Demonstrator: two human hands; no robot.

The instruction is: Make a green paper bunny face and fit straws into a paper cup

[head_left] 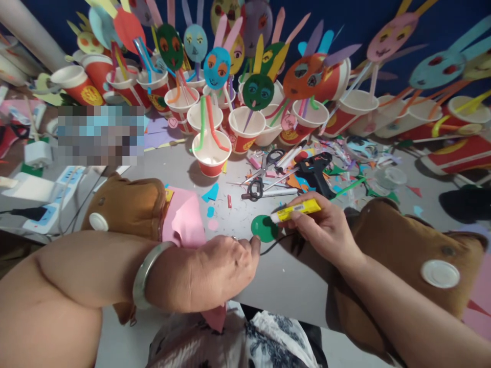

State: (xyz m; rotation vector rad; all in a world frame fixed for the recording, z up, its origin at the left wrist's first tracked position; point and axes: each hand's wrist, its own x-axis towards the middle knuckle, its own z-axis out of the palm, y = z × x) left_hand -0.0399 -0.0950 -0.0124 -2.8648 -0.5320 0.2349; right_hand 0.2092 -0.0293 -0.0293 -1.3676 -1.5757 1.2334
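Observation:
A small yellow glue tube (299, 208) is pinched in my right hand (326, 232), its white nozzle end pointing left. The nozzle sits over the upper right of a green paper disc (264, 230); whether it touches the paper is hard to tell. My left hand (218, 268) is closed with the fingers curled, and its fingertips hold the disc's lower left edge. Pink paper (184, 217) lies left of the disc, beside scraps of blue paper (210, 192).
Behind my hands are a black glue gun (318, 171), scissors (261, 181) and many paper scraps. Paper cups (212, 156) with straw-mounted paper faces line the back. Brown cloth bags (126, 204) flank my arms. A power strip (57, 197) is at the left.

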